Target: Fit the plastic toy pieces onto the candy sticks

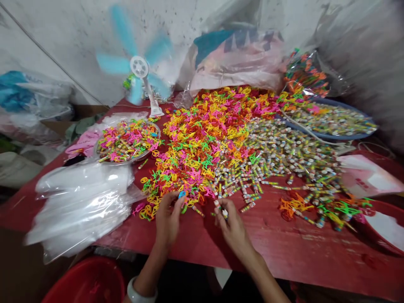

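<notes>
Tubes (225, 213), slim, white-topped and brightly printed, sit grasped in my right hand (234, 229); my left hand (168, 219) pinches a small blue piece (182, 194) near the red table's front edge (271, 271).

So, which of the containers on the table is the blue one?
The wide tray at the back right, filled mostly with printed tubes. The round bowl at the left looks greyish, and the basin at the right is red.

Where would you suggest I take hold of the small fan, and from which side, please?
I would grip the slim white stem low down, just above its base, reaching in from the front. The blue blades of the fan are blurred as if spinning, and the narrow lower stem stands below them.
</notes>
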### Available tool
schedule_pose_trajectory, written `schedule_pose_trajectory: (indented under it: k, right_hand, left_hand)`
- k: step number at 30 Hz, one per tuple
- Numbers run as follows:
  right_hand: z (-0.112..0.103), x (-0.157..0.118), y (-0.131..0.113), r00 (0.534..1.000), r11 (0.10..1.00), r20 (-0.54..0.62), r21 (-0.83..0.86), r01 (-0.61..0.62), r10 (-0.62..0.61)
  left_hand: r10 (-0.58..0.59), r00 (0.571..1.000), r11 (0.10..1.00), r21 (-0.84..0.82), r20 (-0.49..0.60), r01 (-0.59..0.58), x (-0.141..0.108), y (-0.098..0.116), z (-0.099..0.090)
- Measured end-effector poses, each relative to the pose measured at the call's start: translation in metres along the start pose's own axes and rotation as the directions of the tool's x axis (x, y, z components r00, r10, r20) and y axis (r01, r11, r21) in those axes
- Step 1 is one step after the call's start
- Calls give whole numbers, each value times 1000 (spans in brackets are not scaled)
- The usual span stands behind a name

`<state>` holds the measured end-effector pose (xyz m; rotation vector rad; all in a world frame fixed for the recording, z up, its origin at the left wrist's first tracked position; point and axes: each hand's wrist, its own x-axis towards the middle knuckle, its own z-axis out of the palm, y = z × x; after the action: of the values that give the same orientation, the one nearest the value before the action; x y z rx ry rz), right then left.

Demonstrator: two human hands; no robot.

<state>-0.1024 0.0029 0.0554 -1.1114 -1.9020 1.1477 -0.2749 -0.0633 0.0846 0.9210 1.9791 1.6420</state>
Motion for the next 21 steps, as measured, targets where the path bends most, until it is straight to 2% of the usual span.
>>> schedule_pose_trajectory:
  k: [3, 7, 10, 13, 15, 18, 21]
  right_hand:
    - [-3, -1, -6, 990, 973, 65, 184, -138, 128]
    - [0, -1, -17, 950, 870, 216, 393, -298, 228]
    - [-1, 1, -23, 937, 815, 243, 469, -341, 252]
    - [-13, 4, -23, 937, 837, 265, 439, -327, 227]
    - [-25, 8, -21, 941, 901, 297, 343, -264, 163]
    - [-38, 14, -20, 929, 978, 367, 168, -124, 54]
    - [-39, 19, -21, 919, 997, 394, 70, -22, -7]
  left_hand:
    - [-220, 974, 933, -281, 53, 226, 1, 8, 4]
    - [-338, 921, 780, -490, 193, 389, -8, 8, 22]
    - [-353, 878, 706, -524, 323, 477, -19, 10, 32]
    - [-336, 843, 729, -451, 421, 515, -25, 15, 31]
    - [-284, 832, 829, -315, 476, 462, -24, 19, 26]
    - [-173, 817, 978, -1, 550, 208, -20, 21, 23]
    - [-76, 805, 983, 180, 588, -38, -18, 20, 26]
